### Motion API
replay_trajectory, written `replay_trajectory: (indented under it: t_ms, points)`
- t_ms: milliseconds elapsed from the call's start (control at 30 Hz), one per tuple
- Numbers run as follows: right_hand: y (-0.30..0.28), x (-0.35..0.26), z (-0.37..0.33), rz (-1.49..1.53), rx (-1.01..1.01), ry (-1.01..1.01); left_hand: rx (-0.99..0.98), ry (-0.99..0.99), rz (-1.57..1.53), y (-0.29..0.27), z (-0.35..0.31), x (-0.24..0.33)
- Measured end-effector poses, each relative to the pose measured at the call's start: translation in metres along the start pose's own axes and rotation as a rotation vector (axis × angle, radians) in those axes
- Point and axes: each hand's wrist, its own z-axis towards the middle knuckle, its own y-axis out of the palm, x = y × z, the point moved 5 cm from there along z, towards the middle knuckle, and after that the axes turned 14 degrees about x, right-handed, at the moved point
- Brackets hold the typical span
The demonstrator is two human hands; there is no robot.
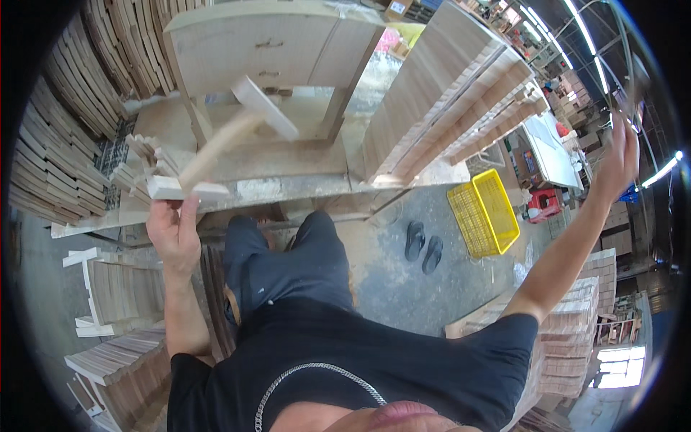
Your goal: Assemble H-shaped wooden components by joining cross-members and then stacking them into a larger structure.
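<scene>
My left hand (175, 234) pinches the near end of an I-shaped wooden piece (218, 153). Its slanting bar runs from a short block in my fingers up to a pale crosspiece (266, 108), which overlaps the view of a wooden cabinet frame (270, 47) on the bench. Far out to the right, my right hand (617, 162) is raised at the end of a stretched arm. Its fingers are blurred near the picture's rim, and whether they hold anything is not clear. Small wooden pieces (144, 158) lie in a heap beside my left hand.
A workbench (288, 186) crosses in front of my knees, with tall stacked panels (439, 93) at its right. A yellow plastic crate (484, 216) and dark slippers (423, 248) are on the floor. Stacked wooden slats (61, 137) stand at left; more wood stacks (568, 331) are at lower right.
</scene>
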Motion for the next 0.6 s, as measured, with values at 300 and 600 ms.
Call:
replay_trajectory:
  t_ms: [300, 600]
  points:
    - [-0.102, -0.031, -0.393, 0.111, -0.634, 1.135, -0.26, 0.576, 0.108, 0.079, -0.037, 0.054]
    - [0.045, -0.148, -0.441, 0.768, -0.888, 1.381, -0.424, 0.377, 0.203, 0.087, -0.08, 0.005]
